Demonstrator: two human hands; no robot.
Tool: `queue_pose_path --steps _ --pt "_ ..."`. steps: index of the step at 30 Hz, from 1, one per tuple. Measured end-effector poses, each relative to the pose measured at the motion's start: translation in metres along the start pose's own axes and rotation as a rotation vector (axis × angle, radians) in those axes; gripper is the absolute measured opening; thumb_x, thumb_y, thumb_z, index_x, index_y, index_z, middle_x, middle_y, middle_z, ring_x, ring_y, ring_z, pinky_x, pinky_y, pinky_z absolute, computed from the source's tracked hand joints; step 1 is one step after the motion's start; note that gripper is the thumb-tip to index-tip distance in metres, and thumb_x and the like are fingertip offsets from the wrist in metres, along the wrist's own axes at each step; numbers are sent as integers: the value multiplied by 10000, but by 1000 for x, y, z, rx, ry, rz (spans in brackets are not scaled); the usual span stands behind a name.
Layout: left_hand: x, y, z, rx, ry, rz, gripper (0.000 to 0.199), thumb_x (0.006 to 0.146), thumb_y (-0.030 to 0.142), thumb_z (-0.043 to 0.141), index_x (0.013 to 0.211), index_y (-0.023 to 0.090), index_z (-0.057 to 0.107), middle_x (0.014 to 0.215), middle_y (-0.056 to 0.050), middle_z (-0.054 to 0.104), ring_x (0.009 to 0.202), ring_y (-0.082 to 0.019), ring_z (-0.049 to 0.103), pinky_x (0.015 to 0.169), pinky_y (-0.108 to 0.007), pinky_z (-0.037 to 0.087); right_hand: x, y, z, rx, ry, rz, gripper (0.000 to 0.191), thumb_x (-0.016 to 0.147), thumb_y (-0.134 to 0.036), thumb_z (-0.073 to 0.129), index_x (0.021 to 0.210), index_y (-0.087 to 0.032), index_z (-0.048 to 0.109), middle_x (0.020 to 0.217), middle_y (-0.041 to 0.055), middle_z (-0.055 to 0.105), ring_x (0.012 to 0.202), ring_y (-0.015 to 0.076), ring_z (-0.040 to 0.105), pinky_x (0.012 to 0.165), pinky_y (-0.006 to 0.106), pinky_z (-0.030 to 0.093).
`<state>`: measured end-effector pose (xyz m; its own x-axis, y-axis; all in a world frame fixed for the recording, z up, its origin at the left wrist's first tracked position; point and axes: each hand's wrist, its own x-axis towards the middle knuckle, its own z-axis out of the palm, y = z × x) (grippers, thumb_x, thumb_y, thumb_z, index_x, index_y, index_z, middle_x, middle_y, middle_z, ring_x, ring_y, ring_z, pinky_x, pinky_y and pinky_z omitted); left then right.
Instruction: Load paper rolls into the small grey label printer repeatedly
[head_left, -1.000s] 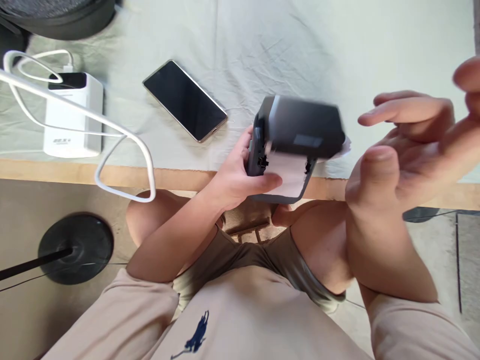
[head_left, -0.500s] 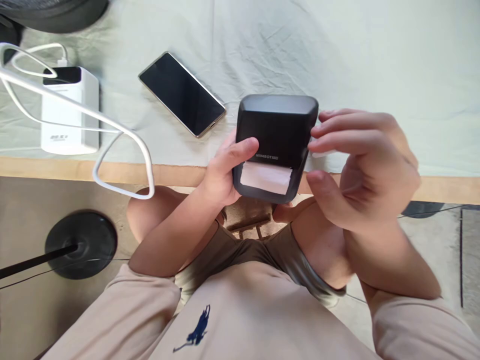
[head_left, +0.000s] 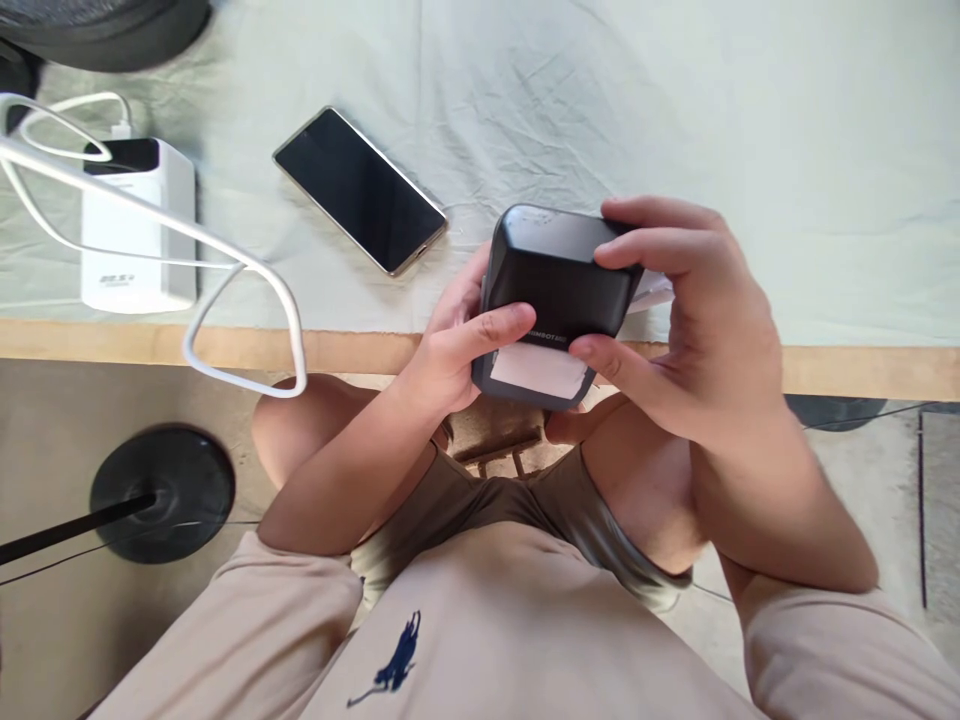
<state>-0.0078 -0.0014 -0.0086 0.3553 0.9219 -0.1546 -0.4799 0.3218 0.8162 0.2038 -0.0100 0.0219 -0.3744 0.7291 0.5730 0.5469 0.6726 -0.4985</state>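
A black label printer (head_left: 562, 285) with "NIIMBOT" lettering is held between both hands over the table's near edge, its top tilted. White paper (head_left: 540, 371) shows at its lower front. My left hand (head_left: 465, 345) grips the left side, thumb on the front face. My right hand (head_left: 697, 320) is closed on the right side, with fingertips on the top and the thumb near the lower right of the front. Something white (head_left: 651, 291) shows partly behind the printer, next to my right fingers; its shape is mostly hidden.
A phone (head_left: 361, 190) with a dark screen lies left of the printer. Farther left stands a white power bank (head_left: 139, 240) with a looped white cable (head_left: 289, 300) overhanging the table edge (head_left: 352, 345). A round black base (head_left: 163, 490) is on the floor.
My right hand has moved left and closed on the printer's right side. The printer has tilted and shifted slightly right, and more of the white thing behind it shows.
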Motion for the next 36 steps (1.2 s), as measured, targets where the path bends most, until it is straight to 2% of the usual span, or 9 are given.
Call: queue_pose_path --steps 5,9,12,16,19,23,28,32,36 --pt "3 -2 -4 7 -2 11 300 904 379 842 1191 301 802 1045 -35 809 939 -262 793 712 -317 567 0 7 -1 -21 -27 -5 440 1017 -297 767 1428 -358 621 1420 75 789 1440 347 748 1108 524 698" --pt "6 -1 0 -29 50 -77 383 1039 598 725 1186 246 764 1060 -71 814 1179 -309 795 940 -389 640 -4 18 2 33 -4 -20 465 1000 -286 773 1438 -344 627 1483 84 774 1464 342 741 1093 502 700" --pt "9 -2 2 -52 108 -121 430 1151 602 536 1100 228 742 1046 -80 819 1326 -313 752 1081 -440 650 -7 22 3 1 12 -24 490 1001 -288 772 1468 -343 632 1516 88 771 1508 361 722 1151 541 679" --pt "13 -4 -1 -75 166 -75 334 1124 531 610 1014 252 757 973 -56 809 1294 -313 792 974 -412 698 -9 14 -1 -46 13 -25 517 1030 -314 778 1521 -360 623 1606 98 741 1496 363 735 1221 575 657" --pt "15 -4 -2 -104 225 -101 300 1149 461 588 1064 232 763 950 -39 812 1262 -286 809 965 -387 696 -5 0 -7 -53 -62 46 541 1050 -297 767 1559 -394 615 1638 72 720 1534 369 706 1264 582 646" --pt "17 -1 -1 -147 207 -155 202 1084 451 722 1029 258 749 961 -16 839 1294 -282 782 1016 -377 690 6 -15 -7 -161 -179 199 553 989 -435 887 1506 -395 696 1466 68 794 1509 412 702 1234 616 662" --pt "14 -1 -1 -173 10 -175 316 913 523 905 994 248 772 1003 -61 832 1147 -311 819 908 -389 687 14 -17 0 -157 -115 188 467 981 -541 891 1392 -364 758 1342 73 826 1399 388 759 1161 585 693" --pt "10 -6 -4 -104 -82 -82 335 952 537 899 1160 288 816 1060 -30 829 967 -235 810 783 -328 641 4 -6 -1 -145 -40 198 385 1016 -507 848 1356 -347 766 1268 65 842 1240 343 815 1038 517 719" --pt "8 -8 -5 -78 -88 -61 369 981 544 882 1221 275 801 1119 -55 831 982 -243 785 802 -337 628 -8 6 -4 -187 83 111 185 1053 -338 778 1237 -328 791 1089 14 865 795 214 793 725 367 646"
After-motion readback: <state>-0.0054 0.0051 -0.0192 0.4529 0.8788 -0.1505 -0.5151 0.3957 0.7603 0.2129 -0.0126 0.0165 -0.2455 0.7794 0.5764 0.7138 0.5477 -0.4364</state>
